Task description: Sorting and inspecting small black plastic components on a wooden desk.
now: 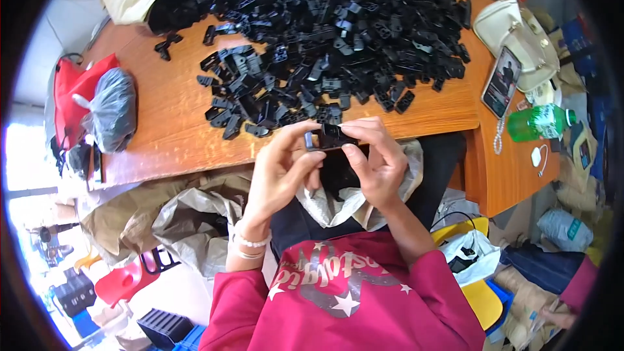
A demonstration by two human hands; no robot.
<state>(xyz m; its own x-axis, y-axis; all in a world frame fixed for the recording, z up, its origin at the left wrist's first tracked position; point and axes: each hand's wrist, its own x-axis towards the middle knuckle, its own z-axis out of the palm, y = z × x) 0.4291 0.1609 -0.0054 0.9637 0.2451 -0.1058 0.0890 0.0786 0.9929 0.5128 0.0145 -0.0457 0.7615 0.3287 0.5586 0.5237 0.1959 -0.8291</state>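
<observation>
A small black plastic part (331, 136) is held between my two hands, just in front of the table's near edge. My left hand (278, 168) pinches its left end between thumb and fingers. On its right end, my right hand (377, 159) grips with thumb and forefinger. Whether it is one piece or two joined ones, I cannot tell. Beyond my hands, a big heap of similar black plastic parts (325, 32) covers much of the wooden table (162, 107). An open whitish sack (331, 211) lies on my lap below the part, with dark contents that are hard to make out.
Right of the heap are a phone (502, 83), a cream handbag (520, 39) and a green bottle (536, 123). A red bag (71, 91) and a tied grey plastic bag (110, 109) sit at left. Another person's hand (559, 318) shows at lower right.
</observation>
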